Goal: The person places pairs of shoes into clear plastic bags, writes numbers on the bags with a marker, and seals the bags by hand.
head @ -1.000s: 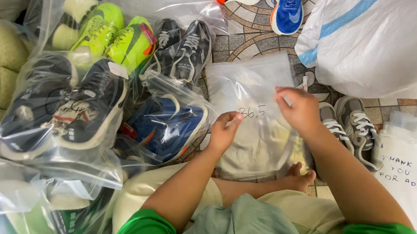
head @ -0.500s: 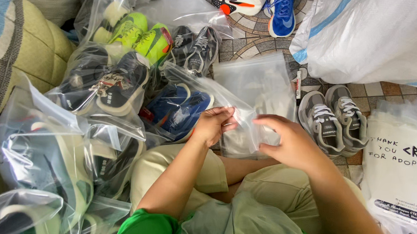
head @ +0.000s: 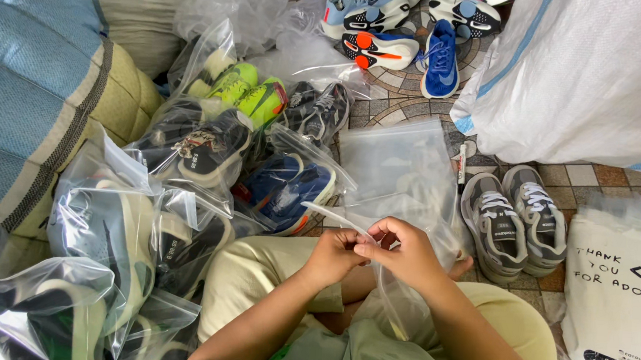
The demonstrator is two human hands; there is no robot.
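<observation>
My left hand and my right hand meet in front of my crossed legs. Both pinch the top edge of a clear plastic zip bag that drapes over my lap and out onto the tiled floor. The bag looks empty. A pair of grey sneakers with white laces stands just right of the bag. A marker pen lies on the floor beside the bag's far right edge.
Several bagged shoes pile at my left: a blue pair, a dark pair, a neon green pair. Loose sneakers lie far ahead. A big white sack sits right, a white printed bag near right, a striped sack left.
My hands lifted off the flat bag and came together at its top edge, closer to my body. The view has tilted left, showing more of the bagged shoes.
</observation>
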